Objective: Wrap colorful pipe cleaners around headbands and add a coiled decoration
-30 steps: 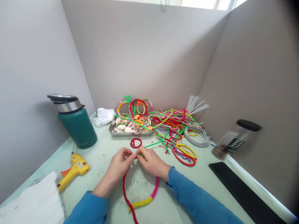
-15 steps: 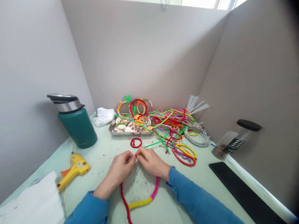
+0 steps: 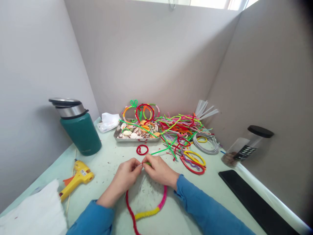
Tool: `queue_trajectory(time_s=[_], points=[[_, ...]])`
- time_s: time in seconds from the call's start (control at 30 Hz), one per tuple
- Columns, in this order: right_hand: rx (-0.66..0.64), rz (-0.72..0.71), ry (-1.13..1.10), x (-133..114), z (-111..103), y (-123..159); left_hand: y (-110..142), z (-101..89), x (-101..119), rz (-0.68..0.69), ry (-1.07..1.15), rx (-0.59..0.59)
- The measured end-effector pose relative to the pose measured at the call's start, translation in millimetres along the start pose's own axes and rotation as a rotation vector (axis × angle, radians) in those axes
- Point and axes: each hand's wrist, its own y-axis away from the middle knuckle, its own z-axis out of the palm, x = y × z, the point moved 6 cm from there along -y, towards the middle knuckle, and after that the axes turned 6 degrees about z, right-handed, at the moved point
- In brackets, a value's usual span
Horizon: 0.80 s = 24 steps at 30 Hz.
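Observation:
Both my hands meet over the near middle of the table at a wire ring partly wrapped in pipe cleaner, with pink and yellow sections [image 3: 147,213] showing below them. My left hand [image 3: 127,173] is closed, pinching the bare thin wire. The fingertips of my right hand [image 3: 157,168] pinch the ring at a green wrapped part, close against the left fingertips. A bit of red shows between the fingertips. A long red pipe cleaner [image 3: 130,210] hangs down under my left hand and crosses the yellow end. The fingers hide how it joins the ring.
Beyond my hands lie a small red coil [image 3: 142,150], a metal tray [image 3: 137,140] of shells with wrapped rings, and heaped pipe cleaners [image 3: 179,125]. A yellow glue gun [image 3: 79,178] and green bottle [image 3: 81,133] are left. A jar [image 3: 246,147] and black strip [image 3: 254,199] are right.
The fingertips have shifted very slightly, and less of the bare wire shows at my left hand. The red pipe cleaner's lower end has swung a little to the right.

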Motion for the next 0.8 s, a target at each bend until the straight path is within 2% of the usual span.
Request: queue_trajectory(time_s=[0.17, 0.23, 0.37, 0.67, 0.8], points=[[-0.003, -0.045, -0.034, -2, -4, 0, 5, 6.6, -6, -0.248, 0.485, -0.102], [-0.008, -0.058, -0.062, -3, -5, 1, 8, 8.8, -7, -0.311, 0.592, -0.158], [-0.016, -0.043, -0.114, -3, -6, 1, 11, 10.1, -5, -0.345, 0.722, -0.254], [-0.137, -0.023, -0.211, -1, -3, 0, 11, 10.1, -6, -0.377, 0.637, -0.268], [-0.234, 0.007, -0.228, 3, 4, 1, 8, 7.0, -6, -0.347, 0.471, -0.167]])
